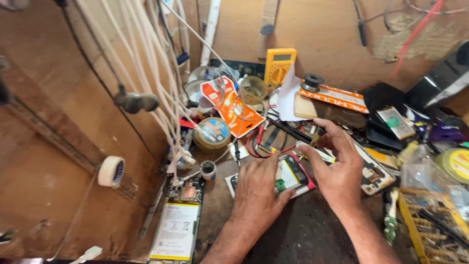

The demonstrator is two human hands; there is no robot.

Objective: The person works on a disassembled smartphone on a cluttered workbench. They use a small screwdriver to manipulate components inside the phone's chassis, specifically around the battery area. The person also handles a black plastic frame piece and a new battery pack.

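Opened phone (pixel 292 175), red-edged, battery exposed, lies under flat left hand (pixel 256 193); right hand (pixel 337 168) spread.

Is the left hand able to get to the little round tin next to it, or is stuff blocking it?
Probably yes. The left hand rests on the opened phone, and the small round tin sits just to its left on the bench. Only bare bench surface lies between them; the hanging white cables stay further left.
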